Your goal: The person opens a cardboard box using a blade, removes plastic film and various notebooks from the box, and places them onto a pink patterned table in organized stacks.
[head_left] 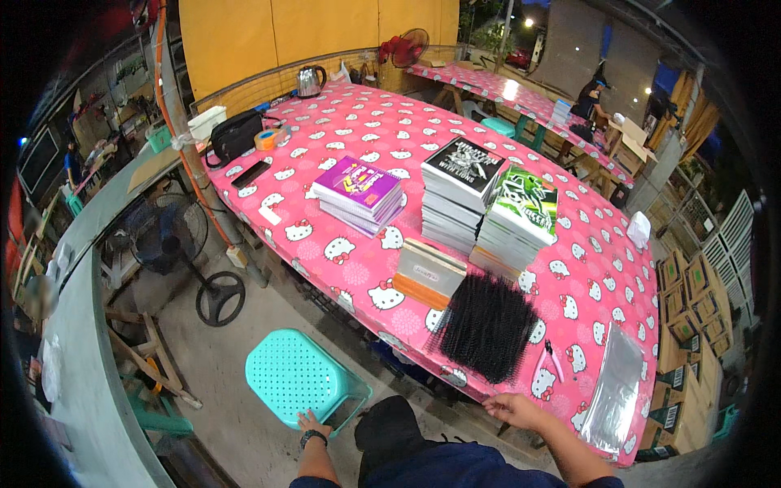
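My left hand (312, 426), with a dark band at the wrist, grips the near rim of a teal plastic stool (294, 372). At the table's front edge, my right hand (516, 410) has its fingers curled together; whether something thin is between them is hidden. Just beyond it lies a pile of black spiral binding coils (486, 327) on the pink patterned tablecloth (346, 297). Pink-handled pliers (554, 359) rest right of the coils. Further right is a flat stack of clear plastic sheets (613, 392).
Stacks of purple books (358, 191), black-covered books (462, 163) and green-covered books (521, 203) stand behind a grey-and-orange stack (429, 272). A phone (250, 174) and black bag (236, 138) lie far left. A pedestal fan (169, 244) stands left; cartons (691, 390) fill the right. Another person (590, 99) sits at the back.
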Demonstrator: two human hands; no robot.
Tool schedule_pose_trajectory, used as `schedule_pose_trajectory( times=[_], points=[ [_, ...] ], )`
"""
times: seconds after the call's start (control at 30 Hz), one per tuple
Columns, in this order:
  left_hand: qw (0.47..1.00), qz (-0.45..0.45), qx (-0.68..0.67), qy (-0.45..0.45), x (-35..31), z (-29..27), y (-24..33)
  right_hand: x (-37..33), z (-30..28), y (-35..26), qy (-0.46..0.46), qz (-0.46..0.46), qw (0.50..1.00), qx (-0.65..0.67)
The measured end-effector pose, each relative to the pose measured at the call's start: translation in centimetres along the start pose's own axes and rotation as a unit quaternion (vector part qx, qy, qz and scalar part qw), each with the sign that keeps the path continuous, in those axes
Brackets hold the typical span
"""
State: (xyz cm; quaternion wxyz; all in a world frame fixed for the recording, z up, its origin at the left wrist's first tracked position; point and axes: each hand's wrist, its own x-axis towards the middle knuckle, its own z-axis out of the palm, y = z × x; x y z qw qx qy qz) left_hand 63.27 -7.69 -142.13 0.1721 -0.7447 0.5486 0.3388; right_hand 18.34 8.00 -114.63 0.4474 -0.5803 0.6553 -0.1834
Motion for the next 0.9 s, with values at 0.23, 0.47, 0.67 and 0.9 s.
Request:
schedule_pose_trajectory(
  times=[0.23,0.47,0.67,0.9],
  points=[
    [0.987,-0.002,-0.161,0.007,0.9,-0.4,-2.5,0.0,-1.9,-3.8,0.095,0.046,0.987,0.122],
    [0.954,-0.129,-0.24,0.122,-0.3,-0.9,-1.7,0.8,-3.9,-4.0,0.242,-0.016,0.948,0.208],
    [0.967,-0.036,-0.177,0.179,8.3,-9.7,4.8,7.4,-7.1,-9.8,0.354,-0.063,0.907,0.22],
    [0.989,0.078,0.087,0.093,18.1,-22.0,6.5,17.2,-8.8,-12.0,0.157,-0.057,0.97,0.177]
  ],
)
